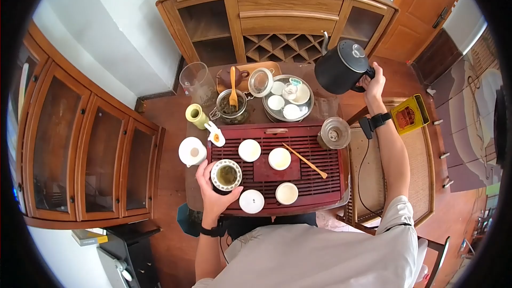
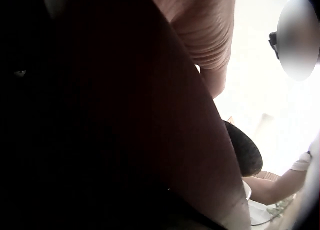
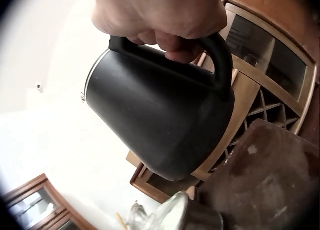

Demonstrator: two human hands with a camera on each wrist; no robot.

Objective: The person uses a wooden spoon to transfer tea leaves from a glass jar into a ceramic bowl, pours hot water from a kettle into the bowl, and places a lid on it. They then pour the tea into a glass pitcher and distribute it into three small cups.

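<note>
One right hand [image 1: 375,81] grips one kettle [image 1: 338,68]; one left hand [image 1: 214,201], one cup [image 1: 226,187].

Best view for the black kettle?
Head: it shows the black kettle with its gooseneck spout and lid. Right wrist shows it larger, the right hand gripping its handle, but no spout. Left wrist: unclear; a dark rounded shape may be it.

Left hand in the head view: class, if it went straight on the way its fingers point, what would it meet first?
Probably the white jug, just ahead of the fingers of the left hand, which holds the cup. The depth between them is unclear.
</note>
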